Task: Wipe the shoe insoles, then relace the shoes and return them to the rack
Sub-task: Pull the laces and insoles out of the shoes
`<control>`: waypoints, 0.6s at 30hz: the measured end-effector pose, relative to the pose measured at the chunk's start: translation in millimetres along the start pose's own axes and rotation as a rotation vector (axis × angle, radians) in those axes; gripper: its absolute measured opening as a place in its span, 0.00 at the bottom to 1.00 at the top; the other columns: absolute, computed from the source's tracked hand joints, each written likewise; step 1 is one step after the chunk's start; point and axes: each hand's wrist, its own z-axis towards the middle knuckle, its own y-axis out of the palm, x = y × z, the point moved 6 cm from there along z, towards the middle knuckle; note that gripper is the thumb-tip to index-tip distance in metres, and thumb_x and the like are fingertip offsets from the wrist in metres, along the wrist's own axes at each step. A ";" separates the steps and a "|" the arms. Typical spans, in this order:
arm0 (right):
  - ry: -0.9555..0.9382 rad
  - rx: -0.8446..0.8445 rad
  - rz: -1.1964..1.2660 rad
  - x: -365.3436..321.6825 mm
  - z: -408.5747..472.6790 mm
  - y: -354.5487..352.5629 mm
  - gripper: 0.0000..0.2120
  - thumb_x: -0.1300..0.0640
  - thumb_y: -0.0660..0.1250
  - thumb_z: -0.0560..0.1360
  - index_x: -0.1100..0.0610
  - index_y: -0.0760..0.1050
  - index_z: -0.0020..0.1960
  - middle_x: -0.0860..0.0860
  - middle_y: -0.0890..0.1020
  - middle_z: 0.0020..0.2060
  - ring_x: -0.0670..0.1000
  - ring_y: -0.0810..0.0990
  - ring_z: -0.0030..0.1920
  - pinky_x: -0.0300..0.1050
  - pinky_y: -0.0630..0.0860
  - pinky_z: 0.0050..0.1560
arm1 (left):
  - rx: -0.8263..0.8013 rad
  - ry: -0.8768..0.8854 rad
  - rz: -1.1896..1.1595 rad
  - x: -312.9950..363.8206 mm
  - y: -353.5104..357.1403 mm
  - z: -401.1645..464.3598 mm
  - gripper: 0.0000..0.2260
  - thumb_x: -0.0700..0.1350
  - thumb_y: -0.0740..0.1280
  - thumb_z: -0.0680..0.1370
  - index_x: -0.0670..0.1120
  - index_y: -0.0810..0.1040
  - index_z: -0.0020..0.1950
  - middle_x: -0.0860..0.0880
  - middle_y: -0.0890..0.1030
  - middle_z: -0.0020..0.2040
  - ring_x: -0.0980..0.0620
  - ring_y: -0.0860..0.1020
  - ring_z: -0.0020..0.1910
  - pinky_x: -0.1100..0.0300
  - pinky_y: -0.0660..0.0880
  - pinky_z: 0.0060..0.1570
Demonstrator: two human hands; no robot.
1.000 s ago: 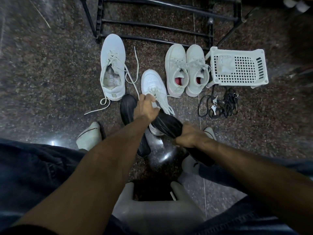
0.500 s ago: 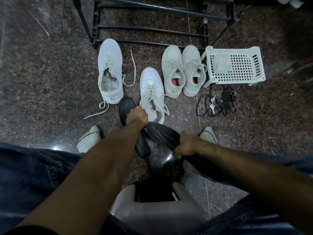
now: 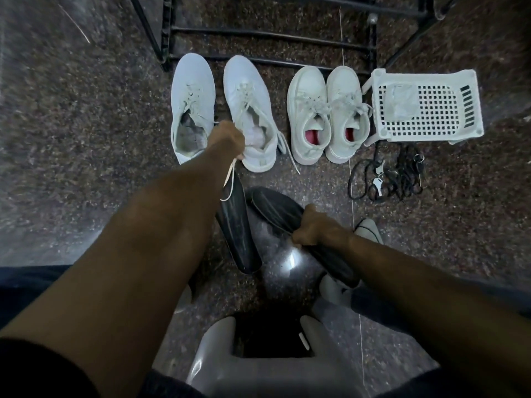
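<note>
My left hand (image 3: 227, 142) grips the heel collar of a white sneaker (image 3: 248, 104), which stands next to its mate (image 3: 192, 101) in front of the black shoe rack (image 3: 270, 38). A loose white lace hangs from under that hand. My right hand (image 3: 313, 225) grips a dark insole (image 3: 275, 206) just above the floor. A second dark insole (image 3: 238, 225) lies on the floor beside it, partly under my left forearm. Another white pair with pink linings (image 3: 327, 113) stands laced to the right.
A white plastic basket (image 3: 425, 104) lies at the far right, with black laces and keys (image 3: 388, 176) on the granite floor in front of it. My socked right foot (image 3: 369, 228) rests on the floor by my right hand. A grey stool (image 3: 258, 369) sits beneath me.
My left hand has carried the white sneaker forward and left, setting it beside its mate near the rack. My right hand still holds the dark insole, now slightly lower.
</note>
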 end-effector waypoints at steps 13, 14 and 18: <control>-0.059 0.370 0.284 -29.1 43.2 29.4 0.42 0.39 0.74 0.67 0.56 0.56 0.69 0.57 0.68 0.65 0.62 0.72 0.62 0.58 0.72 0.56 | 0.389 0.100 -0.242 -53.8 22.7 -36.1 0.14 0.48 0.61 0.79 0.45 0.76 0.62 0.42 0.78 0.59 0.40 0.77 0.57 0.48 0.74 0.54; -0.061 0.408 0.279 -25.7 43.1 33.0 0.40 0.39 0.73 0.68 0.56 0.57 0.70 0.57 0.68 0.65 0.62 0.71 0.62 0.59 0.73 0.56 | 0.449 0.084 -0.223 -69.1 26.8 -50.6 0.13 0.46 0.61 0.78 0.44 0.76 0.61 0.41 0.77 0.59 0.40 0.76 0.58 0.48 0.74 0.54; -0.041 0.493 0.266 -5.4 43.3 40.4 0.24 0.49 0.66 0.76 0.55 0.63 0.69 0.57 0.73 0.62 0.62 0.74 0.61 0.57 0.74 0.57 | 0.416 -0.308 -0.158 -140.0 58.1 -90.5 0.18 0.47 0.66 0.75 0.42 0.72 0.61 0.39 0.72 0.62 0.37 0.71 0.63 0.45 0.69 0.58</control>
